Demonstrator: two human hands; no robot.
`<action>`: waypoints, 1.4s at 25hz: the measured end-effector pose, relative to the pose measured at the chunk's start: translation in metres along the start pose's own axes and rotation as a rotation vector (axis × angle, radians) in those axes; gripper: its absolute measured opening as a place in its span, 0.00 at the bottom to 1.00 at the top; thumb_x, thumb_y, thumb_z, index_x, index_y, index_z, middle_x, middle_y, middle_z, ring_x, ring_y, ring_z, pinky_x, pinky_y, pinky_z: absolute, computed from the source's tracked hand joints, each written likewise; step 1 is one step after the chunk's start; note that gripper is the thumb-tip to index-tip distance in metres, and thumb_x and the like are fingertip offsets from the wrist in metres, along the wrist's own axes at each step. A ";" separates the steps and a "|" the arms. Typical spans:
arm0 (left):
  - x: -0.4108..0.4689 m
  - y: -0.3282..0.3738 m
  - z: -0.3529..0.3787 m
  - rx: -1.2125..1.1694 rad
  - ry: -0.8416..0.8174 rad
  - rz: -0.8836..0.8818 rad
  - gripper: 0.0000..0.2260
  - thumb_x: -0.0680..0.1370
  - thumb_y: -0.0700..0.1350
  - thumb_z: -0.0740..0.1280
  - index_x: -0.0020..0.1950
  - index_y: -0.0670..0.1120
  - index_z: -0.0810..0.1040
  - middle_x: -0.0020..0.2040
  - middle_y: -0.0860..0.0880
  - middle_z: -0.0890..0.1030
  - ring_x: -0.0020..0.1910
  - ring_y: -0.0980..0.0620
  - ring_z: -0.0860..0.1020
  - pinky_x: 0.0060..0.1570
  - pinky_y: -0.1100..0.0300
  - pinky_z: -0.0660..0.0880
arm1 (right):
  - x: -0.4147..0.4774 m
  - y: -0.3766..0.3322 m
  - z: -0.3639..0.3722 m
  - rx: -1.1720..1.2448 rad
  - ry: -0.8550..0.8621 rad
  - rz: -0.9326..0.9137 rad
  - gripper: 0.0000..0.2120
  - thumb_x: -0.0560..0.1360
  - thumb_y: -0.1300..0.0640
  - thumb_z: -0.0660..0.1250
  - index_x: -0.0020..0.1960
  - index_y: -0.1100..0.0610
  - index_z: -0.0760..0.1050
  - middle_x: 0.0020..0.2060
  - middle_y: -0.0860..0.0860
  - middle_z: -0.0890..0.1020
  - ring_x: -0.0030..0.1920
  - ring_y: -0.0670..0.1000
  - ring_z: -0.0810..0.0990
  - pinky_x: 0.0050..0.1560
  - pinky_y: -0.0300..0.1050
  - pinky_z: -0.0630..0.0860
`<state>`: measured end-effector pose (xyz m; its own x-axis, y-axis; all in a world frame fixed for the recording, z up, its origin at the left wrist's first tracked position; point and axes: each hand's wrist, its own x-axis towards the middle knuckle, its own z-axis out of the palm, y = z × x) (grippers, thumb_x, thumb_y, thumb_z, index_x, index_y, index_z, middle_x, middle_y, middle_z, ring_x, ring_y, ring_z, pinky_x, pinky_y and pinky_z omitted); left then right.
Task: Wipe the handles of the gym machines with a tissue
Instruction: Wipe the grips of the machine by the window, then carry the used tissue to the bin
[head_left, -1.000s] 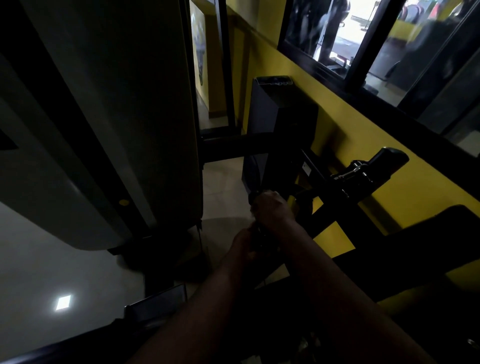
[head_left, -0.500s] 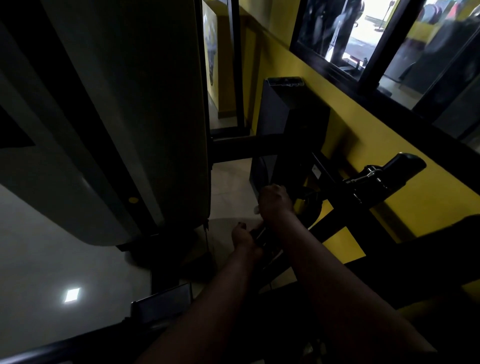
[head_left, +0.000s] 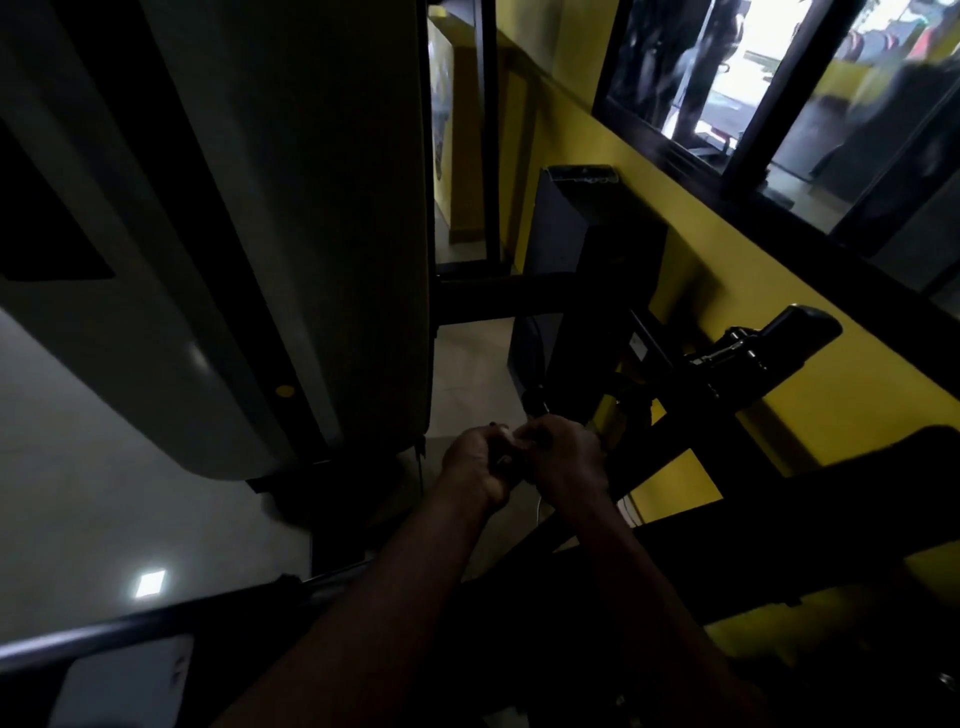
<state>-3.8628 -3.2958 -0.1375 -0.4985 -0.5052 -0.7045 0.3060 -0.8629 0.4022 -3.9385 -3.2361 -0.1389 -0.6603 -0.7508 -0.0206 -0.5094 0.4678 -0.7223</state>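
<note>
In the dim light, my left hand (head_left: 475, 462) and my right hand (head_left: 566, 457) meet in the middle of the view with fingers curled. A small white bit of tissue (head_left: 506, 435) shows between them, and both hands pinch it. Just above my right hand is the round black end of the machine's handle (head_left: 535, 400). Its bar runs down behind my right hand and is mostly hidden. A second black padded handle (head_left: 800, 327) sticks out to the right, by the yellow wall.
A large grey shrouded machine (head_left: 234, 234) fills the left. A black upright column (head_left: 597, 249) and a cross bar (head_left: 498, 301) stand behind the hands. To the right are a yellow wall (head_left: 857, 405) with a window (head_left: 753, 78). A dark bar (head_left: 156, 623) crosses bottom left over pale floor.
My right hand slid down off the handle's upper end toward me. My left hand came up to meet it, and the white tissue now shows between them.
</note>
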 end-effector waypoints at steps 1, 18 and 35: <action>-0.005 -0.001 -0.006 0.099 -0.002 0.018 0.07 0.78 0.34 0.60 0.45 0.42 0.76 0.44 0.41 0.77 0.36 0.45 0.76 0.32 0.59 0.78 | -0.006 0.002 0.001 0.076 0.032 0.007 0.04 0.73 0.57 0.72 0.46 0.58 0.83 0.42 0.54 0.84 0.42 0.52 0.82 0.40 0.44 0.78; -0.233 -0.029 -0.112 0.237 0.379 0.699 0.08 0.74 0.30 0.68 0.46 0.41 0.83 0.41 0.39 0.84 0.38 0.42 0.83 0.34 0.55 0.79 | -0.186 -0.082 -0.006 0.712 -0.366 -0.131 0.05 0.73 0.60 0.73 0.42 0.49 0.82 0.38 0.47 0.85 0.41 0.47 0.84 0.38 0.42 0.81; -0.520 -0.008 -0.451 -0.253 0.847 0.981 0.14 0.72 0.25 0.65 0.37 0.42 0.82 0.31 0.42 0.82 0.27 0.47 0.80 0.31 0.57 0.79 | -0.522 -0.283 0.196 0.870 -1.248 -0.251 0.08 0.71 0.67 0.70 0.49 0.68 0.79 0.40 0.68 0.82 0.37 0.58 0.81 0.35 0.51 0.79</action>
<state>-3.2402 -3.0198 -0.0377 0.6452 -0.6697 -0.3678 0.4353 -0.0734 0.8973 -3.3416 -3.0673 -0.0591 0.4833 -0.8729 -0.0666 0.2282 0.1991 -0.9531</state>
